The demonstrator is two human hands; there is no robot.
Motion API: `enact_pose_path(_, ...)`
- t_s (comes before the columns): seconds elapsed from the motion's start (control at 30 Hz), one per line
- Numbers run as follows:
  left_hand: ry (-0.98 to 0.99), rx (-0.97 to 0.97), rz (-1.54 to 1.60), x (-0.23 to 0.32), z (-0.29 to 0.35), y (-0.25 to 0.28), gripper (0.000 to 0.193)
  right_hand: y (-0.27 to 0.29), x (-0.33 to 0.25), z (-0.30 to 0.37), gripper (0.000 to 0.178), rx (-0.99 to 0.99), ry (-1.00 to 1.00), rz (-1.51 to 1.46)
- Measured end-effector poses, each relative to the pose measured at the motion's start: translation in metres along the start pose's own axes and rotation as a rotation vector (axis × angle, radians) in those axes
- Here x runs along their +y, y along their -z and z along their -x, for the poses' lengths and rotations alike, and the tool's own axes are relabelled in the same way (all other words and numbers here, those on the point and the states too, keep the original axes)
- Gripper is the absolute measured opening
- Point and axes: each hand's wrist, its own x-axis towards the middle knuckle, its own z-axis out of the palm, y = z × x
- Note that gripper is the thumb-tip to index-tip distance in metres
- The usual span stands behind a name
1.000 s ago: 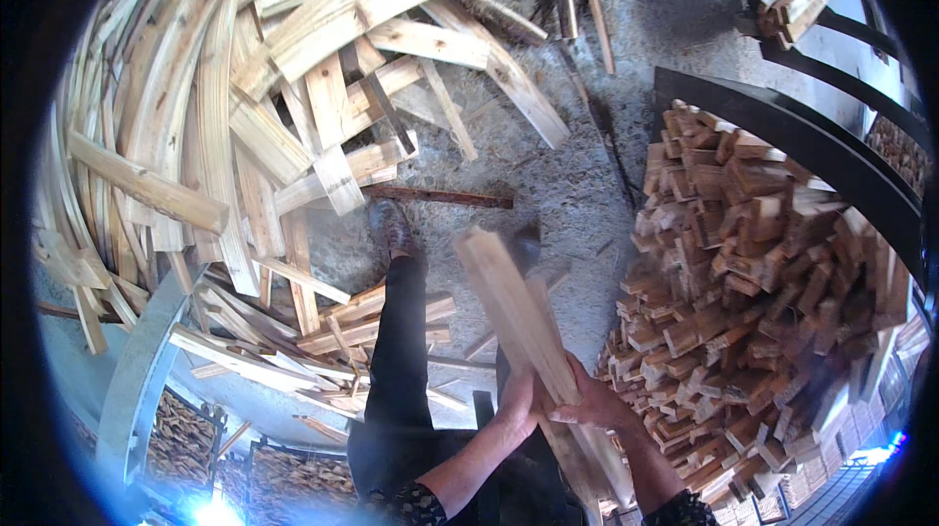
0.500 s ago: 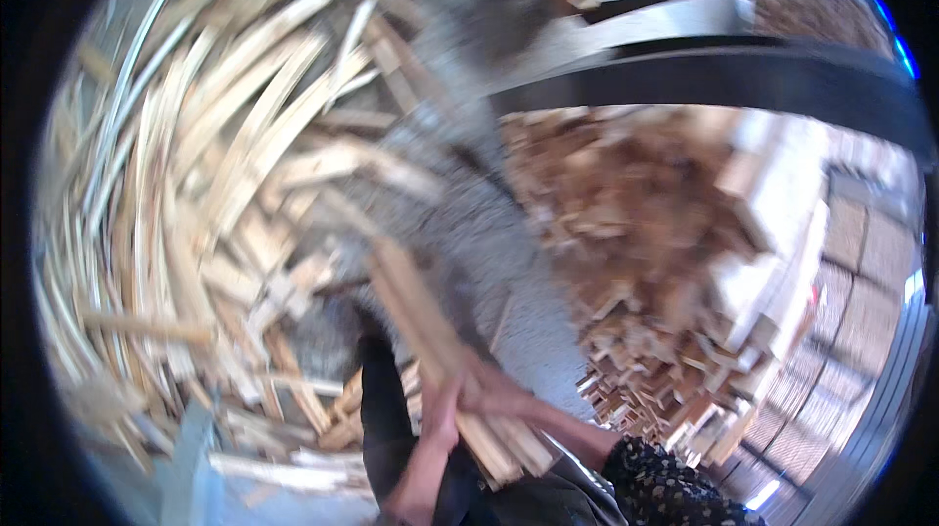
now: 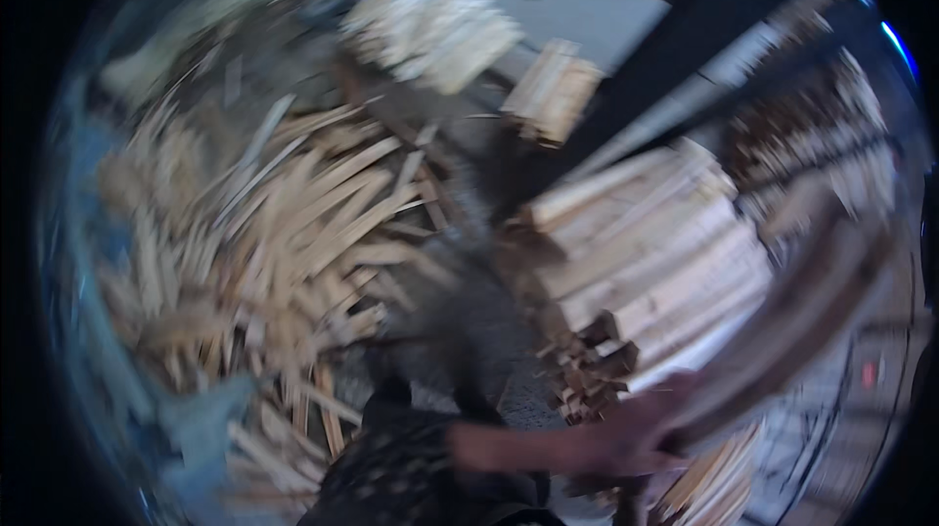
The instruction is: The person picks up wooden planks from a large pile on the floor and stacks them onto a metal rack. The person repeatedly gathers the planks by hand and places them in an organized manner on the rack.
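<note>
Two wooden slats (image 3: 797, 316), side by side and smeared by motion, are held out to the right over the stacked wood. My left hand (image 3: 650, 428), its bare forearm reaching across from a dark patterned sleeve, is closed round their near end. Skin just below it, near the lower edge, may be part of my right hand, but blur and the left arm hide its fingers. Beneath the slats lies a stack of pale timber pieces (image 3: 665, 262), lined up lengthwise.
A loose heap of wood offcuts (image 3: 323, 223) spreads over the floor at left. A dark metal beam (image 3: 675, 46) slants across the upper right. Beyond stand a pale wood bundle (image 3: 430, 32) and a smaller one (image 3: 553, 91). More stacked wood (image 3: 812, 115) lies far right.
The slats have swung from in front of my body up to the right, with my left arm now across. My view has turned, showing more of the timber stack.
</note>
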Motion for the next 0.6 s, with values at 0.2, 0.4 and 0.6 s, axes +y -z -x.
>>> enact_pose_path(0.2, 0.177, -0.06, -0.386, -0.044, -0.007, -0.018, 0.038, -0.021, 0.05, -0.016, 0.059, -0.072, -0.256, 0.189)
enact_pose_path(0.4, 0.154, 0.4, -0.159, -0.081, 0.114, 0.12, 0.023, -0.003, 0.08, -0.054, 0.053, 0.001, -0.294, 0.481)
enact_pose_path(0.6, 0.773, 1.188, -0.969, -0.081, 0.367, 0.33, 0.026, -0.092, -0.001, -0.057, 0.048, 0.035, 0.11, 0.615)
